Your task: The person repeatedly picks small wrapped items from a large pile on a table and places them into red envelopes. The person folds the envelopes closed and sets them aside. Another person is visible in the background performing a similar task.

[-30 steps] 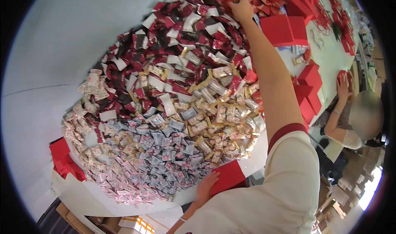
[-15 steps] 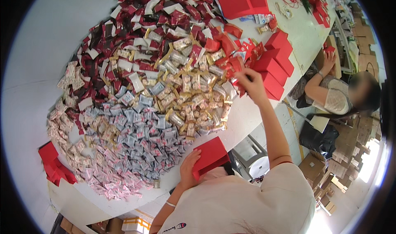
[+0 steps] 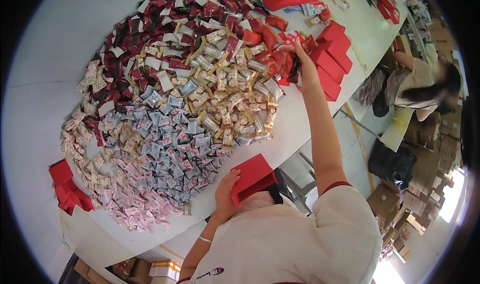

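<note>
My left hand [image 3: 226, 198] is closed round the side of an open red cardboard box [image 3: 253, 178], held tilted against my front at the table's near edge. Farther off to the right, my right hand [image 3: 303, 64] is closed at a heap of shiny red packets [image 3: 280, 59], a red packet at its fingers, which are partly hidden. Gold-ended wrapped sweets [image 3: 232, 86] lie just left of that heap. Blue-grey wrapped sweets [image 3: 172, 146] spread in front of them, and pink ones [image 3: 137, 201] lie at the near left.
Dark red packets [image 3: 165, 29] cover the far left of the white table [image 3: 295, 126]. Folded red boxes [image 3: 330, 59] stand right of my right hand; more red boxes [image 3: 70, 189] lie at the left edge. Another person [image 3: 415, 79] sits at the right, near stacked cartons [image 3: 420, 169].
My right hand has moved farther away, over the red packets. My left hand keeps the red box, nearly in place. The other person has turned and leaned. The view has shifted slightly.
</note>
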{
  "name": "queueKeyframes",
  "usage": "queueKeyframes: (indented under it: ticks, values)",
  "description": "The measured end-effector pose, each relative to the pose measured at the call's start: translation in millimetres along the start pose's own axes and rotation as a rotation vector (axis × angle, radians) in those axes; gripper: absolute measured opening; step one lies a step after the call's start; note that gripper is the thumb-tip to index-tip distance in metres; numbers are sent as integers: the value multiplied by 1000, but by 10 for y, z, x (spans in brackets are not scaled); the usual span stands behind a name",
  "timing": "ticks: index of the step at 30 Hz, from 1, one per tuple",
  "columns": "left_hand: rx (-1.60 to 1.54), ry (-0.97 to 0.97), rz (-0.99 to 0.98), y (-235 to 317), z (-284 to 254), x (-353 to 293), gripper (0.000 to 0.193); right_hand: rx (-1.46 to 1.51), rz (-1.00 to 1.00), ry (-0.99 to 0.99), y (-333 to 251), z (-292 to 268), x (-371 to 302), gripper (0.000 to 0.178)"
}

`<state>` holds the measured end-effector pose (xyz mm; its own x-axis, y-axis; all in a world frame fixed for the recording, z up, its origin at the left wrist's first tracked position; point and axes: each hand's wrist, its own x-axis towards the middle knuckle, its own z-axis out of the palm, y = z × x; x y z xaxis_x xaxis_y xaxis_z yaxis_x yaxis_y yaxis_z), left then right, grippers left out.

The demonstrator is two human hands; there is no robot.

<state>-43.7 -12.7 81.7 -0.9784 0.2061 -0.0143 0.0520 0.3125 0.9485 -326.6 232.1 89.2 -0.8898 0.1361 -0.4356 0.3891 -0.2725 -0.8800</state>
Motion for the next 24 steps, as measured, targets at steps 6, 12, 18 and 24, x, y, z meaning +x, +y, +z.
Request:
queueKeyframes:
  ticks: [6, 12, 18, 24]
  values:
    - [9, -42, 21, -9, 20, 41, 62, -1007, -102, -60, 707, -139, -474, 36]
    - [-6, -35, -7, -80, 23, 40, 61, -1297, -472, 230, 266, -25, -201, 29]
    - [25, -84, -4, -9, 10, 157, 60, -1960, -421, 120, -381, -319, 1169, 35]
    - [49, -68, -3, -82, 15, 208, 58, -1963, -335, 74, -405, -459, 2101, 42]
